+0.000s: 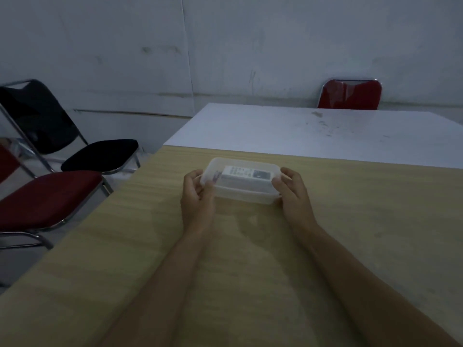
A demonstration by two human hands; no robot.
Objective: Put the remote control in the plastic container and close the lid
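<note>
Remote [246, 173] lies inside the plastic container [241, 194], table [250, 246] center. Lid [240, 164] is on top; my left hand [198, 196] at 9 o'clock & right hand [292, 194] at 3 grip its ends. Prob just pressing it sealed left.

Dim, underexposed frame with a cool grey-blue cast; no light source in view. Brightest area: the white table [313, 131] beyond the plastic container [240, 182], softly lit, no glare. Faint, diffuse shadow on the wooden table [375, 221] just nearer than the container. Whole frame soft, fine detail smeared. Black chair [75, 136], left of the container, nearly featureless; its frame bows with wide-angle distortion.
</note>
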